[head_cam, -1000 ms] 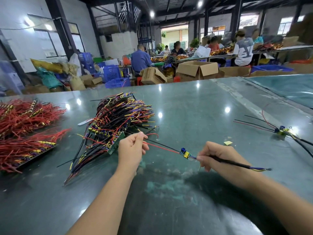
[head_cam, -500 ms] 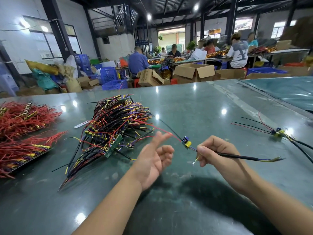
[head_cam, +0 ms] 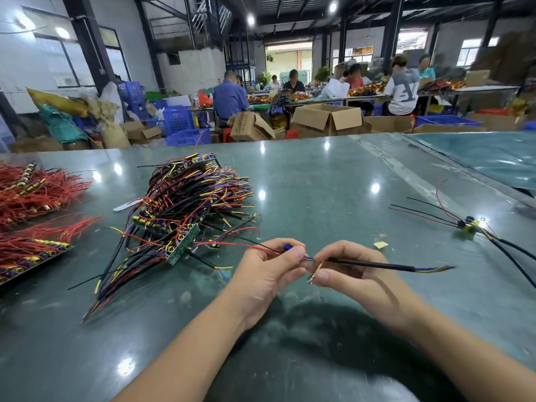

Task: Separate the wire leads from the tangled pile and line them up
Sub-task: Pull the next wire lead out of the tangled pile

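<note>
A tangled pile of black, red, yellow and purple wire leads with small green boards lies on the green table, left of centre. One wire lead is held above the table between both hands. My left hand pinches its blue end piece, where thin red and black wires trail left toward the pile. My right hand pinches the black sleeved part, which sticks out to the right and ends in yellow and blue tips. A separated lead lies alone at the right.
Bundles of red wire leads lie at the table's left edge. A small yellow scrap sits right of my hands. A raised seam runs along the table at the far right. Cardboard boxes, blue crates and seated people fill the hall behind.
My left hand was open with spread fingers half a second ago; it has come back and now pinches the lead's blue end. The right hand has kept its hold on the black sleeve.
</note>
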Demonstrator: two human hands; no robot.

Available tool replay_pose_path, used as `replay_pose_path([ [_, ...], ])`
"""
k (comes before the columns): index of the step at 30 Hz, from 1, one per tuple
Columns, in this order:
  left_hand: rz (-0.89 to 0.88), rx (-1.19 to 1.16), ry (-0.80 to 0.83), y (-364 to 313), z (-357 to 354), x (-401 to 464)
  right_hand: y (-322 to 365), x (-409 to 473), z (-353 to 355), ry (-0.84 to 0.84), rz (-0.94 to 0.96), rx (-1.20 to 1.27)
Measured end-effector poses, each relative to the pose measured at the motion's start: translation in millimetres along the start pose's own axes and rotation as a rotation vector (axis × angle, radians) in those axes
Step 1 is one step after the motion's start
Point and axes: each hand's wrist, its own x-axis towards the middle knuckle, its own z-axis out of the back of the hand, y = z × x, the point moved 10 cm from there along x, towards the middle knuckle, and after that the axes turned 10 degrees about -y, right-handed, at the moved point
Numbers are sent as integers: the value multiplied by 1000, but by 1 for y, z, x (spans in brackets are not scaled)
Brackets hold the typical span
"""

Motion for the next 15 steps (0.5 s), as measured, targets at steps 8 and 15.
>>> replay_pose_path([
  [8,3,-17,85,3,-12,-7,5,7,16,-203,67,49],
  [15,-17,-41,133,-2,-19,-10,1,8,16,-243,1,211],
])
